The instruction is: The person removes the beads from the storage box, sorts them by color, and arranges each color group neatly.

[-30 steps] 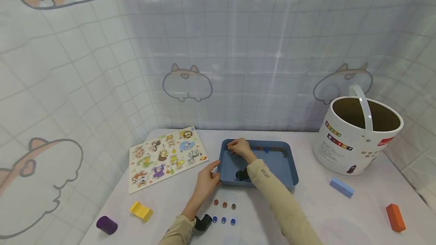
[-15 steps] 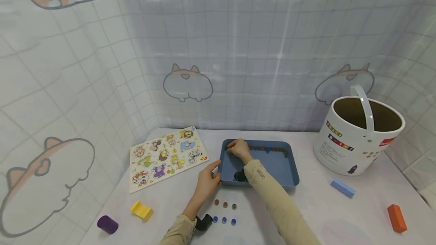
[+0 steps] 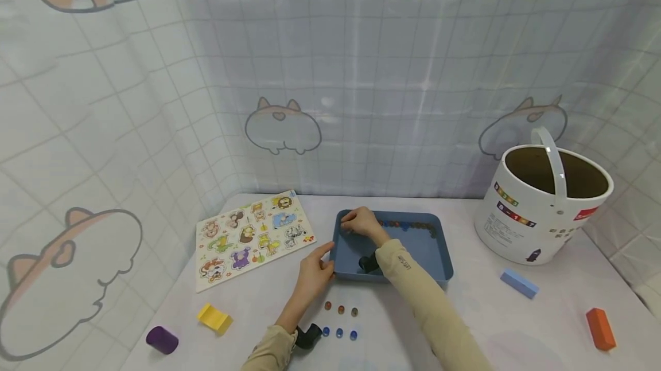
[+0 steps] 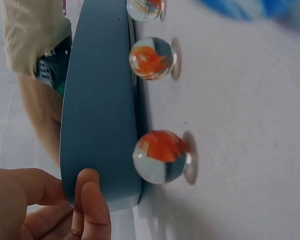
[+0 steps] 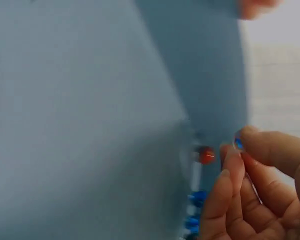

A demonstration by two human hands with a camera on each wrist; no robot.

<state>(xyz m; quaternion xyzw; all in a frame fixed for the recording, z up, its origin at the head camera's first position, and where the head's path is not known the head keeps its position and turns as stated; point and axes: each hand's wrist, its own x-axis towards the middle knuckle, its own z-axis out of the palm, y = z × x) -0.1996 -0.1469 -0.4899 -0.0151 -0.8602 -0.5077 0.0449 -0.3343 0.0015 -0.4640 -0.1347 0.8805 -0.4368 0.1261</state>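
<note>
A shallow blue tray (image 3: 428, 253) lies on the table, with a row of small glass marbles (image 3: 405, 226) along its far wall. My left hand (image 3: 312, 273) grips the tray's near left corner, fingertips against the wall in the left wrist view. Over the far left corner, my right hand (image 3: 363, 223) pinches a blue marble (image 5: 238, 143) between thumb and fingers. Close by its fingertips, a red marble (image 5: 206, 155) and several blue marbles (image 5: 195, 220) sit by the tray wall. Orange-swirled marbles (image 4: 160, 156) stand on the table before the tray, with blue marbles (image 3: 339, 332) nearer me.
An animal puzzle board (image 3: 253, 239) lies left of the tray. A white bucket (image 3: 537, 210) stands at the right, near a blue block (image 3: 518, 284) and an orange block (image 3: 601, 329). At front left are a yellow block (image 3: 214, 319) and a purple cylinder (image 3: 162, 340).
My right hand has shifted slightly up and left over the tray's far left corner. The left hand keeps its grip on the tray, and the marbles on the table stay put.
</note>
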